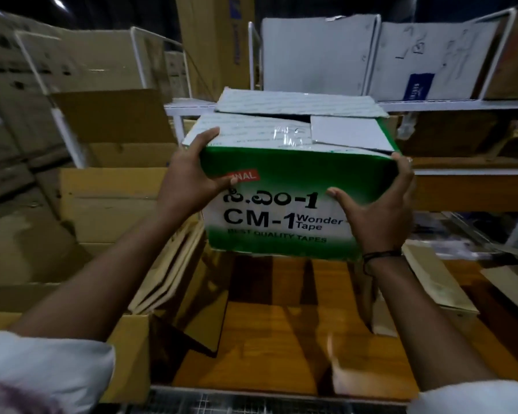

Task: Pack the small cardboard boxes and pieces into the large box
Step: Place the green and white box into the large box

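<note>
Holding entry, one item: green-and-white printed cardboard box (281, 186), lettered "CM-1 Wonder Tape", raised at the centre of the scene over an orange-brown wood-grain counter (281, 324). Its grey-white top flaps are loosely folded, with a patch of clear tape on them, and the far flap is lifted.

- Left hand (189, 174): grip closed on the box's left top corner, fingers over the top edge, thumb pressed on the near face.
- Right hand (377, 210): grip closed on the right near corner, fingers wrapped round the side, thumb on the near face. Black cord wristband (382, 254) at the wrist.
- Open brown corrugated carton (102, 198): left of the held box, one flap standing upright on its far side. The held box is outside it.
- Flat pale cardboard pieces (168, 264): leaning on edge between the brown carton and the counter.
- Further flat cardboard sheets (440, 279): lying at the right.
- White wire shelf (461, 104): far side, carrying large white cartons (317, 55), one with handwriting.
- Stacked brown cartons (27, 85): far left, blurred.
- White sleeves (42, 369): near edge, both arms.
</note>
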A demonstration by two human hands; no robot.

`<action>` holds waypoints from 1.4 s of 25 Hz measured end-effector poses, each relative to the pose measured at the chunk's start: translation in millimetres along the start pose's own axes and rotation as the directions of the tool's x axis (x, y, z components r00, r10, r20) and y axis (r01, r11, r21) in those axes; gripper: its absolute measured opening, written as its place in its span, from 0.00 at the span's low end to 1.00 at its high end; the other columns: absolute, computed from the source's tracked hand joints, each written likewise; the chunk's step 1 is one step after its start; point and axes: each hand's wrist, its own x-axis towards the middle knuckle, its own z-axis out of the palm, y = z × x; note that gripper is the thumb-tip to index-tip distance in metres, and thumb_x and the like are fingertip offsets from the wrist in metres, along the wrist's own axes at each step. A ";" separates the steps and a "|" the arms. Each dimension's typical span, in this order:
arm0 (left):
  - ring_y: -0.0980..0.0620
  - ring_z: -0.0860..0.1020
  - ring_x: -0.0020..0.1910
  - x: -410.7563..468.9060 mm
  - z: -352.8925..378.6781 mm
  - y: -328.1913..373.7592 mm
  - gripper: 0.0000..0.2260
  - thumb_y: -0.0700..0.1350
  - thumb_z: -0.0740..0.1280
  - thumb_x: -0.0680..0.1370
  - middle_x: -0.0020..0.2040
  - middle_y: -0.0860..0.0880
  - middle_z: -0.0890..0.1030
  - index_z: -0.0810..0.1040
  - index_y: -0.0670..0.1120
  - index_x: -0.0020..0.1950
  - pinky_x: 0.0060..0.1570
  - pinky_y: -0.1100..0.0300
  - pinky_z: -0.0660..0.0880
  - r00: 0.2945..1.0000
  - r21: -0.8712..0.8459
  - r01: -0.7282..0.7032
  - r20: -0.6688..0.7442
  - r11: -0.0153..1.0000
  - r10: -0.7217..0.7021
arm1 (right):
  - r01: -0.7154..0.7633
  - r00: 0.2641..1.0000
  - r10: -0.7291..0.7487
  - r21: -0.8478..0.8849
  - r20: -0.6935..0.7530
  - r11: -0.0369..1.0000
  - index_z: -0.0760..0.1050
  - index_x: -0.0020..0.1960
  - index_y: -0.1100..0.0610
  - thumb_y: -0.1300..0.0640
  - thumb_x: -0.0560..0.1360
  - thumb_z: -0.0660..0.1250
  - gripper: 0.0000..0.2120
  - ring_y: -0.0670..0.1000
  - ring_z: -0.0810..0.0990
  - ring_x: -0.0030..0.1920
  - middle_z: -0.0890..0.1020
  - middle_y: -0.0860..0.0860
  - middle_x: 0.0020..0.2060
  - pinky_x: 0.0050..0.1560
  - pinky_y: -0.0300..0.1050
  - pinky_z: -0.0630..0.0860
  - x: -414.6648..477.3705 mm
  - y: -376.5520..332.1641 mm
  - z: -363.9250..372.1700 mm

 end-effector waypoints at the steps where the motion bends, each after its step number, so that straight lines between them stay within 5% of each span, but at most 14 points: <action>1: 0.44 0.73 0.67 6.2 -12.6 -1.4 0.40 0.55 0.82 0.67 0.70 0.44 0.72 0.68 0.61 0.76 0.61 0.44 0.78 1.000 0.004 -0.016 -0.006 1.000 0.016 | 0.009 1.000 -0.009 0.003 -0.018 1.000 0.60 0.73 0.48 0.33 0.63 0.79 0.47 0.57 0.74 0.67 0.70 0.54 0.71 0.51 0.49 0.78 2.2 -8.4 6.0; 8: 0.51 0.69 0.64 23.5 -97.8 -58.4 0.41 0.54 0.82 0.67 0.70 0.43 0.72 0.69 0.56 0.77 0.62 0.55 0.74 0.997 0.073 -0.059 -0.047 0.996 0.062 | 0.090 0.995 -0.089 0.001 -0.048 0.996 0.60 0.72 0.47 0.29 0.65 0.75 0.45 0.56 0.77 0.64 0.72 0.53 0.70 0.48 0.56 0.82 -15.5 -81.0 63.3; 23: 0.46 0.73 0.67 15.7 -335.1 -339.9 0.41 0.53 0.83 0.65 0.72 0.45 0.73 0.70 0.58 0.75 0.63 0.42 0.78 0.999 0.117 0.011 -0.048 0.993 -0.005 | 0.156 0.988 -0.156 -0.003 -0.001 0.988 0.63 0.70 0.52 0.25 0.66 0.71 0.45 0.58 0.79 0.59 0.75 0.55 0.65 0.42 0.53 0.82 -162.6 -324.3 282.0; 32: 0.46 0.73 0.67 -23.4 -342.3 -434.4 0.40 0.49 0.83 0.67 0.72 0.44 0.72 0.69 0.58 0.75 0.62 0.46 0.77 0.991 0.103 0.131 0.023 0.986 -0.134 | 0.174 0.969 -0.156 -0.083 0.193 0.981 0.68 0.67 0.54 0.28 0.68 0.72 0.40 0.57 0.80 0.51 0.77 0.54 0.59 0.38 0.51 0.80 -223.5 -337.2 333.5; 35: 0.43 0.73 0.68 -41.1 -329.6 -470.0 0.40 0.50 0.81 0.69 0.73 0.44 0.71 0.67 0.59 0.77 0.60 0.45 0.78 0.959 0.208 0.202 0.159 0.957 -0.236 | 0.287 0.910 -0.228 -0.129 0.345 0.949 0.71 0.59 0.52 0.29 0.73 0.66 0.28 0.56 0.80 0.38 0.78 0.50 0.45 0.28 0.47 0.75 -238.2 -317.5 332.6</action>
